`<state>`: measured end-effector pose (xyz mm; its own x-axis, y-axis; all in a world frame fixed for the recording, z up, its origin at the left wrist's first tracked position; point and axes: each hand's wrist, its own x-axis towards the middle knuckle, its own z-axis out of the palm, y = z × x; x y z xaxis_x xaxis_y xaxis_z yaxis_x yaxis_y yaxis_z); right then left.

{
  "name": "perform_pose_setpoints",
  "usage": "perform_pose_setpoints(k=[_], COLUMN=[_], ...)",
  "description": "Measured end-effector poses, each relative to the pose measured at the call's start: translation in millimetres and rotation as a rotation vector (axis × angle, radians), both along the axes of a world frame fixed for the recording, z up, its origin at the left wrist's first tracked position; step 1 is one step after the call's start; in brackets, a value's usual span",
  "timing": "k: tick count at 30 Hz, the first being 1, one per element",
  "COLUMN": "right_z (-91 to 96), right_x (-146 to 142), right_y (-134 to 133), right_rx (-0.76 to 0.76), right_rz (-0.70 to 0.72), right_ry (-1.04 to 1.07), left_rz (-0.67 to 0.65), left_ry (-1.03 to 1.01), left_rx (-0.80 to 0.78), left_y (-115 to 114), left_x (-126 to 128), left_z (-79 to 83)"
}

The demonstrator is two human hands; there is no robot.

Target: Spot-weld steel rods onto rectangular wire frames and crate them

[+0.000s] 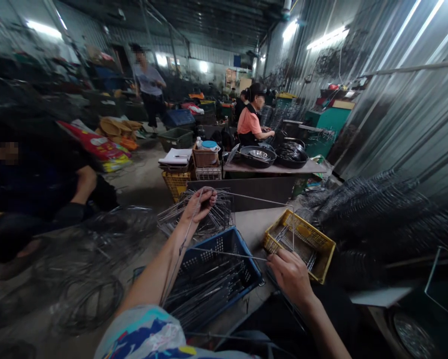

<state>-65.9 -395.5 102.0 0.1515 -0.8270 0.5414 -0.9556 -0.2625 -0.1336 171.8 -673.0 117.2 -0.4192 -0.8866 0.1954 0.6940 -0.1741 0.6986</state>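
My left hand (200, 205) is raised over the middle, its fingers closed on a thin bent metal wire frame (256, 198). From there the wire runs right to a corner, then down toward my right hand (291, 276). That hand pinches the frame's lower part near the yellow crate. Below the frame stands a blue perforated crate (254, 271) holding many long dark metal rods (209, 291). To its right is a yellow crate (326, 254) with some short metal pieces inside. Behind my left hand lies a heap of bent wire frames (224, 212).
A low table (302, 167) ahead carries black pans (257, 156); a person in an orange shirt (248, 122) sits behind it. Another person sits at left near coiled wire (85, 299). Stacked wire parts (388, 214) line the right wall. Someone stands (149, 82) farther back.
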Motion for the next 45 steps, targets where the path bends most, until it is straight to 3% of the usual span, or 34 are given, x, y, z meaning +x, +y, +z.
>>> perform_pose_setpoints(k=[15,22,28,35,40,45], right_z=[-35.5,-44.7,-37.0,-55.0,-52.2,-29.5], right_x=[0.2,-1.6,-6.8,-7.6,-4.3,-12.0], right_y=[3.1,7.7,11.0,9.7,-10.0,-54.4], right_rx=[0.085,0.087,0.072,0.025,0.034,0.047], right_rz=[-0.063,-0.043,-0.059,-0.075,-0.087,-0.034], right_ry=[-0.069,-0.115,-0.057,-0.024,0.009,0.133], left_rz=[-0.134,-0.015,-0.036,-0.029,-0.083,-0.328], left_ry=[0.021,-0.147,-0.213,-0.234,-0.272,-0.344], left_rx=[-0.018,-0.048,-0.046,-0.044,0.048,0.326], left_y=[19.6,16.7,9.6,10.5,3.6,11.5], left_x=[-18.5,-18.0,-7.5,-10.5,-7.6,37.6], left_z=[14.2,3.5,-5.2,-6.8,-17.8,-39.2])
